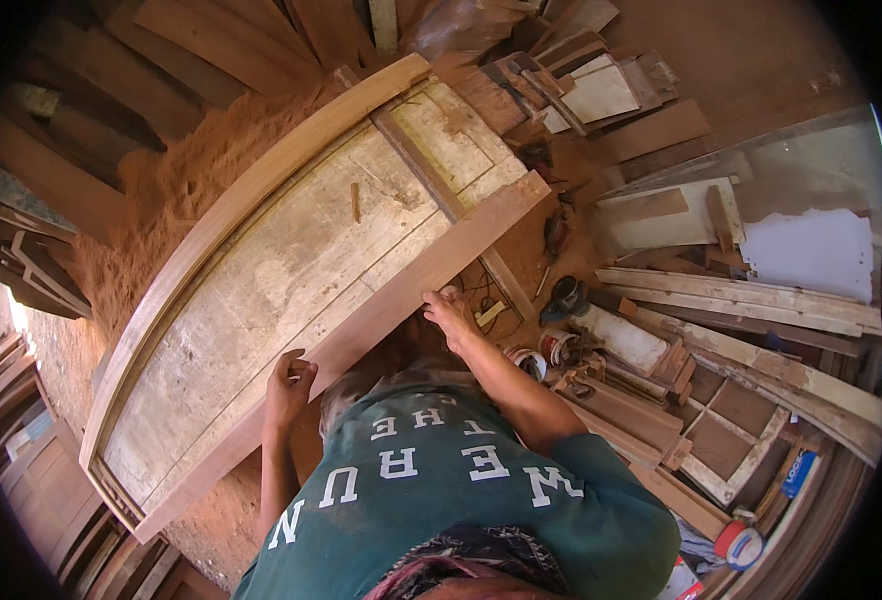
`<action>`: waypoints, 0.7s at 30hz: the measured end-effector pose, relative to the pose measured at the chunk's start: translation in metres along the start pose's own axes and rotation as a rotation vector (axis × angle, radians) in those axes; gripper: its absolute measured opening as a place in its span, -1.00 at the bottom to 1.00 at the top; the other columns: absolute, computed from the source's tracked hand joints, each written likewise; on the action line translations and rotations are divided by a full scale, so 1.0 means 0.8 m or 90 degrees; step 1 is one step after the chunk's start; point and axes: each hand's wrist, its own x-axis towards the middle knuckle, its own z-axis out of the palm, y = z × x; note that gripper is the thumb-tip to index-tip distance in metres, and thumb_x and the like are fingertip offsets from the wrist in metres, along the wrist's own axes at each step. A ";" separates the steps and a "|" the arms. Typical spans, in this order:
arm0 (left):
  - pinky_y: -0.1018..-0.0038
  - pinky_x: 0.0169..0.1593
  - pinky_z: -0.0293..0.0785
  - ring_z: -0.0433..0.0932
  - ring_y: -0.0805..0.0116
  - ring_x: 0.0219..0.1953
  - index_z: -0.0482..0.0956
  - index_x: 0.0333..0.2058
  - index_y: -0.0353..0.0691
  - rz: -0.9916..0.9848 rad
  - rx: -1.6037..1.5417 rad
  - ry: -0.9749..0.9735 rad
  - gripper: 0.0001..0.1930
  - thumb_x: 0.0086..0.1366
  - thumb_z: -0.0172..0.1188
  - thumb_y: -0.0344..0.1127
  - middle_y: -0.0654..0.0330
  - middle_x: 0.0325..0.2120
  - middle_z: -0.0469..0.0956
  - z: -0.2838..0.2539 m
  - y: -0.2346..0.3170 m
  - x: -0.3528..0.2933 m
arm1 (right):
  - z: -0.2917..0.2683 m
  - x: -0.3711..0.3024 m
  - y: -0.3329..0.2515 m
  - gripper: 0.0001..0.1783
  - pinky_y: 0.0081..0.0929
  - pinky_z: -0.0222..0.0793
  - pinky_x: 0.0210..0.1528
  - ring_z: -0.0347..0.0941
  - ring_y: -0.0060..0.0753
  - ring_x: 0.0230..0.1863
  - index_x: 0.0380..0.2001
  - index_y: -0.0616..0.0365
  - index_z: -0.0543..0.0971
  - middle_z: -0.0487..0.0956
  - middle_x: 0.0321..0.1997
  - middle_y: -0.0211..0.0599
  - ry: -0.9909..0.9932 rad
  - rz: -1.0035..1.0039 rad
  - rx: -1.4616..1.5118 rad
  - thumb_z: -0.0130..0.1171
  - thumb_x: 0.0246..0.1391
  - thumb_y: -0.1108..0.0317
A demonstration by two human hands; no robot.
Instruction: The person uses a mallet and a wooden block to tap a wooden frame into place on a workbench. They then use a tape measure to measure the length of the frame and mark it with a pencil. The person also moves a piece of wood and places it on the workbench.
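Observation:
A long reddish-brown plank (416,272) runs along the near edge of a worn, pale workbench top (291,260). My left hand (287,388) is at the plank's near edge toward its left part, with the fingers bent over the wood. Farther right, my right hand (448,312) grips the same near edge, its fingers curled and partly hidden. A lighter wooden plank (231,220) lies along the bench's far edge, bent in the picture by the lens. Between the two planks, a small wood sliver (355,202) rests on the bench top.
Sawdust (176,215) is heaped beyond the bench, with stacked boards (161,60) behind it. To my right are a power tool (565,298), long boards (731,300), a pale window-like frame (746,440), a blue container (799,474) and a red-rimmed roll (739,545).

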 end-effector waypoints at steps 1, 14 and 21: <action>0.41 -0.12 0.53 0.62 0.41 -0.26 0.54 0.08 -0.34 -0.011 0.010 0.003 -0.59 0.33 0.35 -0.30 0.18 -0.33 0.66 0.006 0.005 0.006 | -0.003 0.004 0.003 -0.62 -0.19 0.52 0.12 0.47 -0.28 0.03 -0.17 0.14 0.38 0.46 -0.10 -0.25 -0.032 -0.002 -0.006 0.29 0.16 0.15; 0.22 -0.07 0.55 0.63 0.04 -0.17 0.56 0.04 -0.23 0.126 0.181 0.008 -0.59 0.24 0.38 -0.29 -0.07 -0.23 0.63 0.056 0.080 0.145 | -0.120 0.053 -0.204 -0.55 -0.38 0.52 0.08 0.63 -0.39 -0.07 0.13 0.23 0.57 0.72 -0.09 -0.22 -0.372 -0.153 -0.371 0.24 0.31 0.17; 0.23 -0.07 0.55 0.62 0.04 -0.18 0.56 0.03 -0.29 0.044 0.214 0.111 -0.59 0.24 0.37 -0.30 -0.06 -0.24 0.62 0.093 0.126 0.161 | -0.237 0.334 -0.428 -0.46 -0.21 0.47 0.16 0.57 0.01 0.12 0.08 0.26 0.56 0.65 0.03 0.09 0.158 -0.449 -0.581 0.34 0.19 0.08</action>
